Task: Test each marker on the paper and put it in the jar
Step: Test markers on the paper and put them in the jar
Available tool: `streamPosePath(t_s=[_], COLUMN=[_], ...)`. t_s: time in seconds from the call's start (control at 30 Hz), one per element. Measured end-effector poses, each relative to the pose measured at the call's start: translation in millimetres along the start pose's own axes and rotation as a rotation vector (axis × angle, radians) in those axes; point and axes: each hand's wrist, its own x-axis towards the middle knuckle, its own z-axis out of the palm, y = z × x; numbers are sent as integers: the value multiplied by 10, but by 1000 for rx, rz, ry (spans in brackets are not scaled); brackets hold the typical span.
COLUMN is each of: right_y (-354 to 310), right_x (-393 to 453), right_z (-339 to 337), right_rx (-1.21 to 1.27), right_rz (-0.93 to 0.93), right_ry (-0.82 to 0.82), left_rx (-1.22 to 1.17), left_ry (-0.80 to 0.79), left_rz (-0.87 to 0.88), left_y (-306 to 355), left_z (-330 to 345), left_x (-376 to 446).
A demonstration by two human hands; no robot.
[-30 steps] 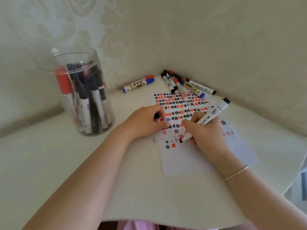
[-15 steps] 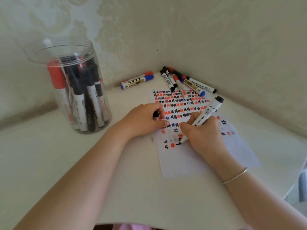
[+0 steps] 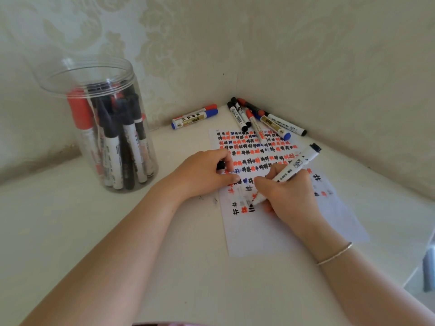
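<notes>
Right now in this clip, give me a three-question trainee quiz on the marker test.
1. True or false: the right hand holds the black marker with its tip on the paper.
2. What does the left hand grip? A) a black cap B) the jar C) a red marker
3. Fill in: the jar stands to the person's ____, open on top.

Key: 1 true. 2 A, the black cap peeks out between its fingers. 3 left.
</notes>
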Motion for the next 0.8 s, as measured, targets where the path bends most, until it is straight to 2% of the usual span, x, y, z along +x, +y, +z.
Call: streamPosePath(t_s=[0.17,0.27,0.5,0.6,0.7,0.8], right_y=[17,10,28,25,-4,-49], right_x=[6,12,22,29,65,81], right_z=[5,-9,7,-48,-135,-164], right_rx=[-74,-15,-66,192,464,701], right_rz=[-39,-11,-42,-29,-31,-11], right_ry=[-11,9,-3,17,49,-14], left_rx=[-3,-14,-9,-65,-342,-463], left_ry=[4,5,5,39,92,39], left_rz=[2,-14,-8,-5,-43,0], left_y=[20,14,31,37,62,106], left_z=[-8,-6,-6,-3,-39,-82], left_x=[-14,-10,-22,-33,-41,-54])
